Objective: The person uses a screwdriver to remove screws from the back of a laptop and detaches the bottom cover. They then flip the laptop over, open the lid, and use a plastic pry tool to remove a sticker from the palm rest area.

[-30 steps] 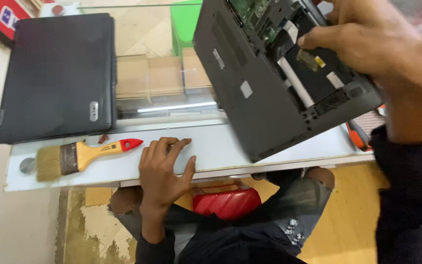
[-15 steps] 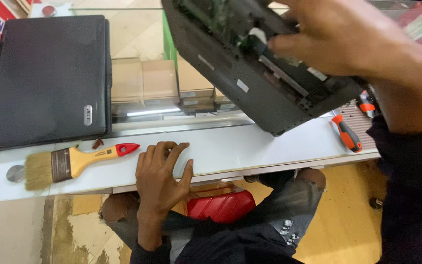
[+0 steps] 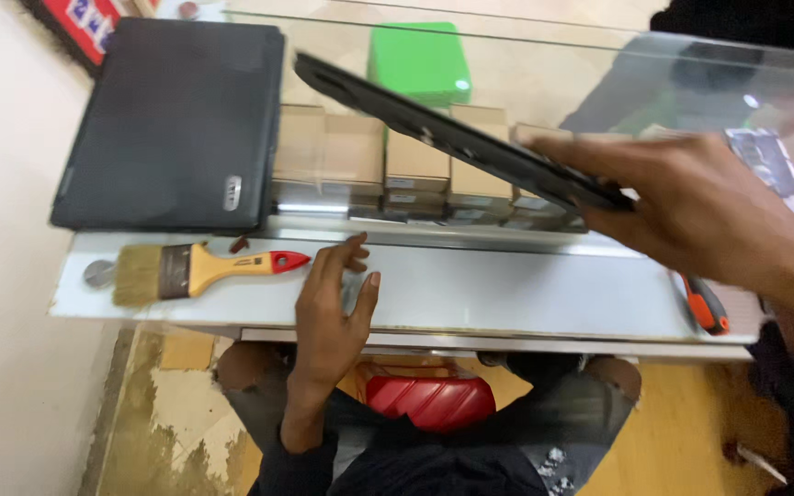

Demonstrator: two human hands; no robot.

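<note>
Two laptops: one closed (image 3: 172, 124) on the surface (image 3: 507, 294); one tilted (image 3: 457, 138), right hand (image 3: 691, 207) grip clamped on it. One paintbrush (image 3: 199, 268). Left hand (image 3: 333, 308) flat, fingers apart.

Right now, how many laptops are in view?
2. A closed black laptop lies flat on the glass counter at far left; a second laptop is held tilted above the counter by the right hand.

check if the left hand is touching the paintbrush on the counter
Apart. The head view shows the left hand flat on the white counter, with a bare strip of counter between its fingers and the red handle tip of the paintbrush.
</note>
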